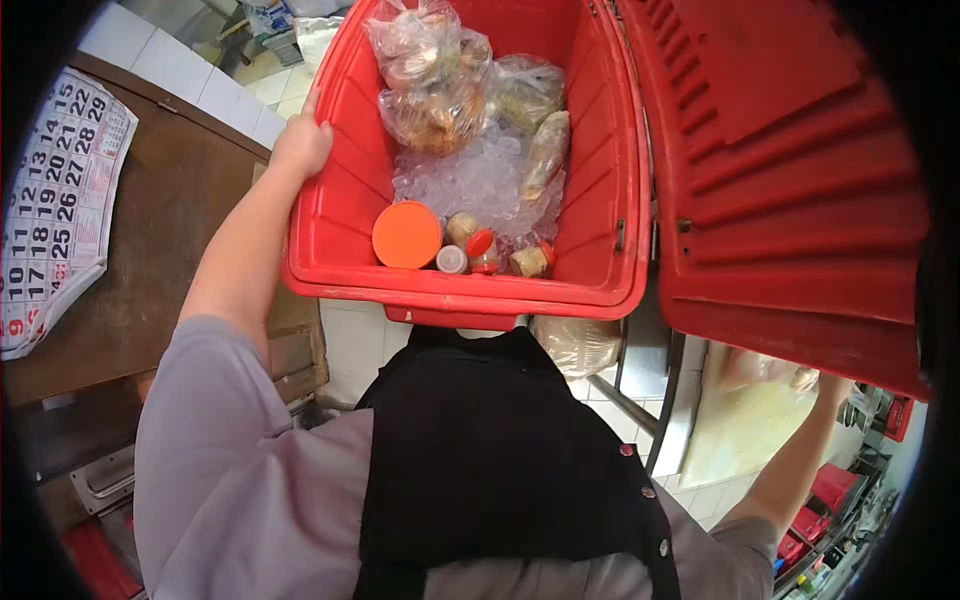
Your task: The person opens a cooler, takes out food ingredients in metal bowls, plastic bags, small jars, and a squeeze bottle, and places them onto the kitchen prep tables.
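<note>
A large red ice box [340,235] stands open before me, with loose ice [450,185] inside. My left hand [303,147] grips its left rim, the fingers curled over the edge. The red lid [790,230] is swung out to the right. At the lid's lower edge is my right hand [833,386]; its fingers are hidden behind the lid, so its grip cannot be made out. On the ice lie clear plastic bags of food [430,110], a long wrapped item [546,155], an orange-topped tub [407,235] and several small jars [482,245].
A brown wooden cabinet [190,200] with a calendar [60,210] is at my left. Right of me, below the lid, are a pale board [735,430] bearing food and a metal table leg [625,405]. Red baskets [835,487] stand farther right. White tiles cover the floor.
</note>
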Demonstrator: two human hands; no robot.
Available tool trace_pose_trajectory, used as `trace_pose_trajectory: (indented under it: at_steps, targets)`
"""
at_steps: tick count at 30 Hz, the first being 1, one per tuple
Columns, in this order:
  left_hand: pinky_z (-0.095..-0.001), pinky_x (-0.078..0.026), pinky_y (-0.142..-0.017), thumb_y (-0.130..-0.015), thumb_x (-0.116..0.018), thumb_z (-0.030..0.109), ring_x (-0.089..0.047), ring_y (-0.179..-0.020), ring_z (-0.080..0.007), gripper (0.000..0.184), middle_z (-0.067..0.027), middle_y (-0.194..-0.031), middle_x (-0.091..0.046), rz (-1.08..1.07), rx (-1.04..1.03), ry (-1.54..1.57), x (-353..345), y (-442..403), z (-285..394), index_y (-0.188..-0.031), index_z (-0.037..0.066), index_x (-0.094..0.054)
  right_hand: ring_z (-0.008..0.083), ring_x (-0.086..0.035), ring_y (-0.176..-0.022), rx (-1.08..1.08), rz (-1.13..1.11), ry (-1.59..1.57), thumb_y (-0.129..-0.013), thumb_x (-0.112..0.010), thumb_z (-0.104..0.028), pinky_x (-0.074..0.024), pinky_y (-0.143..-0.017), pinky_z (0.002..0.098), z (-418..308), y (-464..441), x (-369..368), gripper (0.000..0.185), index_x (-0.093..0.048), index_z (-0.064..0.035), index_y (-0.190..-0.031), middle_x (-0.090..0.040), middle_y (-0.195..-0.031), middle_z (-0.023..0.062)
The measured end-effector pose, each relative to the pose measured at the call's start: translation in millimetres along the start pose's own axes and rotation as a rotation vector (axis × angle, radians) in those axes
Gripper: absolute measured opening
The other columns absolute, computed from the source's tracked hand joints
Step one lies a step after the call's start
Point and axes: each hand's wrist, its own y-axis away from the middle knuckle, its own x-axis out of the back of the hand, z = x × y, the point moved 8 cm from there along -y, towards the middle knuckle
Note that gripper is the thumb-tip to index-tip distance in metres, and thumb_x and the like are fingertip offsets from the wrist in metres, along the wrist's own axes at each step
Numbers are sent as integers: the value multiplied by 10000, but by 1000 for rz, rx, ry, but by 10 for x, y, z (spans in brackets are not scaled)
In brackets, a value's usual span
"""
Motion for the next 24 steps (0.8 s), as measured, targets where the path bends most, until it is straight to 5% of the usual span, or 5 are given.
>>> trace_pose_trajectory:
  at_steps: [4, 8, 10, 15, 24]
  targets:
    - [-491, -456, -923, -850, -580, 218, -543, -1143, -339, 510, -149, -1247, -541, 493, -628, -173, 153, 134, 715, -1352, 178, -497, 375, -598, -1093, 21, 203, -220, -849, -691, -291, -465, -920, 466, -1289, 522, 691, 454, -608, -35, -1215, -638, -1184, 203]
    - [-458, -484, -951, -799, -675, 397, -575, -1138, -410, 656, -236, -1258, -587, -524, -370, -54, -1167, 399, 1075, -1334, 55, -509, 222, -641, -888, -304, 12, -367, -944, -610, -194, -511, -766, 335, -2106, 1155, 1041, 293, -629, -17, -1177, -679, -1060, 128]
    - [-440, -485, -952, -784, -695, 386, -590, -1130, -405, 664, -247, -1266, -590, -913, -845, -386, -2204, 651, 1061, -1328, 49, -517, 128, -631, -814, -399, -109, -574, -973, -583, -162, -508, -719, 284, -2509, 1375, 1186, 231, -652, -23, -1143, -683, -985, 90]
    - [-421, -533, -848, -739, -646, 161, -682, -982, -339, 254, -222, -1026, -700, -872, -809, -383, -2872, 335, 656, -907, 4, -754, 105, -628, -819, -430, -474, -768, -943, -615, -83, -490, -759, 247, -3368, 1757, 1410, 198, -641, 6, -1119, -676, -880, 58]
    - [-427, -532, -860, -735, -667, 137, -663, -1022, -360, 295, -238, -1067, -683, -896, -776, -319, -2806, 381, 702, -987, -6, -722, 211, -674, -724, 89, -739, -1090, -900, -615, -83, -514, -670, 300, -5988, 727, 1132, 126, -662, 5, -976, -686, -782, 118]
